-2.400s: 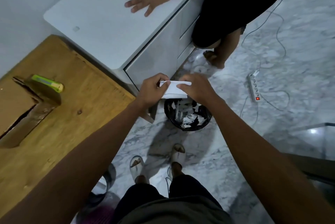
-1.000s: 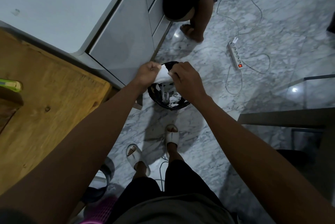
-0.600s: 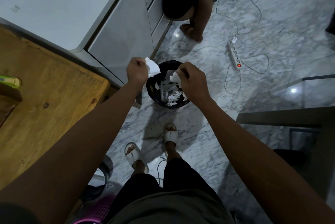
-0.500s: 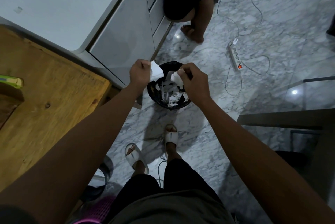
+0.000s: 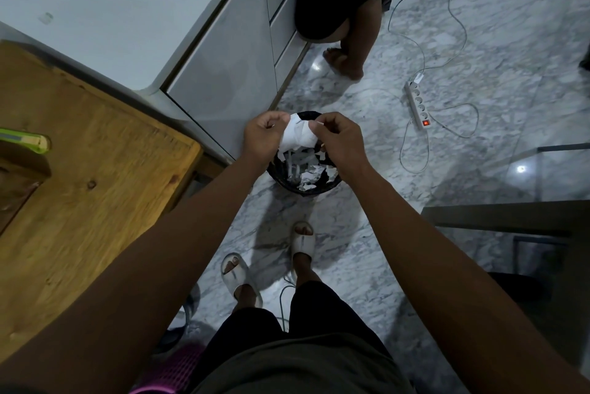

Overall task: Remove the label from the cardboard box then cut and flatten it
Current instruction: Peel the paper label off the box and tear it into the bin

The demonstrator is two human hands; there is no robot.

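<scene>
Both hands (image 5: 265, 135) on crumpled label (image 5: 298, 135)

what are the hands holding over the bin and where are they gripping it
Both hold the white label paper: the left hand pinches its left edge, the right hand its right edge, above the black bin.

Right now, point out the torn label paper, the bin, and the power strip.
torn label paper (image 5: 298, 135), head view, crumpled white middle between both hands
bin (image 5: 281, 179), head view, black near-left rim
power strip (image 5: 417, 105), head view, middle of its white body

Floor (image 5: 479, 26): glossy veined marble
Table (image 5: 95, 186): grained, knotted wood
Label (image 5: 298, 136): crumpled white paper
Cabinet (image 5: 95, 20): smooth, matt white
</scene>
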